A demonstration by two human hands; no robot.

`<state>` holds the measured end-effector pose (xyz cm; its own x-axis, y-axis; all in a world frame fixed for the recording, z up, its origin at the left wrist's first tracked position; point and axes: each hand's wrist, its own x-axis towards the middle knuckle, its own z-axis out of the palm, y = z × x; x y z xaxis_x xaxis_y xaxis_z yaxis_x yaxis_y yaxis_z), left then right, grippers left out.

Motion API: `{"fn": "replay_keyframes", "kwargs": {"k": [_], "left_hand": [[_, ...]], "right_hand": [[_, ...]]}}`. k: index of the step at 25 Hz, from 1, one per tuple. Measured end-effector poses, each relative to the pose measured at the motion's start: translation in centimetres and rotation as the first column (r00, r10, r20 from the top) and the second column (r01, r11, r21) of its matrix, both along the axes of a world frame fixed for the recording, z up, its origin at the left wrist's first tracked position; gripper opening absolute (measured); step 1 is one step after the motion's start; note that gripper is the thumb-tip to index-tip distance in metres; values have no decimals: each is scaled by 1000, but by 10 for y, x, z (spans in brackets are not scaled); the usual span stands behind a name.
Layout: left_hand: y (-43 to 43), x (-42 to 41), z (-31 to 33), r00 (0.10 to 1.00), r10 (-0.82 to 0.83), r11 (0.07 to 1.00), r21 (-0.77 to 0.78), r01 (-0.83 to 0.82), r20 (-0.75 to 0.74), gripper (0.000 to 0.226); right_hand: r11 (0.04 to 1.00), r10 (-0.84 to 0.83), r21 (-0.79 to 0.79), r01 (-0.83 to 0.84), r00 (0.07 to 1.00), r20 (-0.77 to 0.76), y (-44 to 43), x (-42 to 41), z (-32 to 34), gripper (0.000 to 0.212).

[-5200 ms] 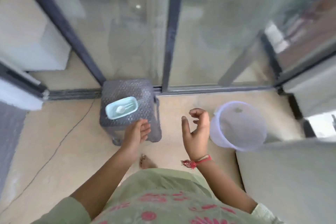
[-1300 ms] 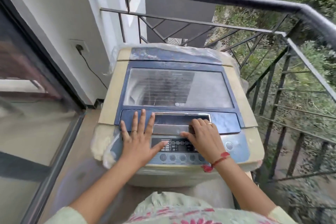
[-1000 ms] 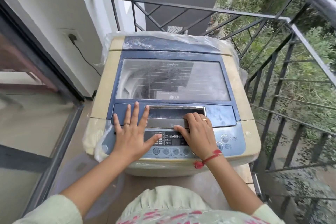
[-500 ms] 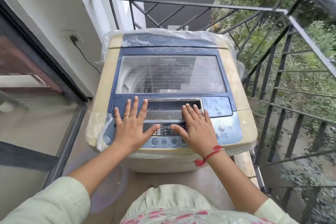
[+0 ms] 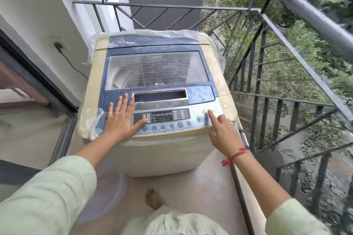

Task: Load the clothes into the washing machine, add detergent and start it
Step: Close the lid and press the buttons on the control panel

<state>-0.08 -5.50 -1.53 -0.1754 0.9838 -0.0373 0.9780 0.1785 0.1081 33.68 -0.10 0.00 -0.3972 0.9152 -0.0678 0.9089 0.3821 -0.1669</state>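
Note:
A cream top-loading washing machine (image 5: 158, 154) with a blue glass lid (image 5: 156, 70), closed, fills the middle of the view. Its control panel (image 5: 166, 118) runs along the front edge. My left hand (image 5: 122, 118) lies flat on the panel's left side, fingers spread, holding nothing. My right hand (image 5: 223, 129) points with the index finger, whose tip touches a round button (image 5: 205, 111) at the panel's right end; the other fingers are curled. No clothes or detergent are in view.
A black metal railing (image 5: 286, 47) closes the balcony behind and to the right of the machine. A wall socket with a plugged cable (image 5: 57, 46) is on the left wall. A translucent bucket (image 5: 108, 196) stands on the floor below my left arm, by my bare foot (image 5: 153, 198).
My right hand has left the middle of the panel, moved to its right end and now points one finger at a button. My left hand stays flat.

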Motion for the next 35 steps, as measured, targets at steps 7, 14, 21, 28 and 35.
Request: {"fn": "replay_keyframes", "kwargs": {"k": [7, 14, 21, 28, 35], "left_hand": [[-20, -12, -3, 987, -143, 990, -20, 142, -78, 126], [-18, -12, -9, 985, -125, 991, 29, 130, -118, 123], [-18, -10, -8, 986, -121, 992, 22, 124, -114, 123], [-19, -10, -7, 986, -112, 993, 28, 116, -120, 123], [-19, -9, -8, 988, -109, 992, 48, 115, -109, 123]], "right_hand": [[992, 11, -123, 4, 992, 125, 6, -6, 9, 76], [971, 3, -238, 17, 997, 82, 3, -6, 10, 91], [942, 62, -336, 18, 973, 224, 17, -5, 26, 95], [954, -16, -298, 19, 1000, 12, 8, -3, 21, 85], [953, 144, -255, -164, 985, -96, -72, -69, 19, 89]]}}
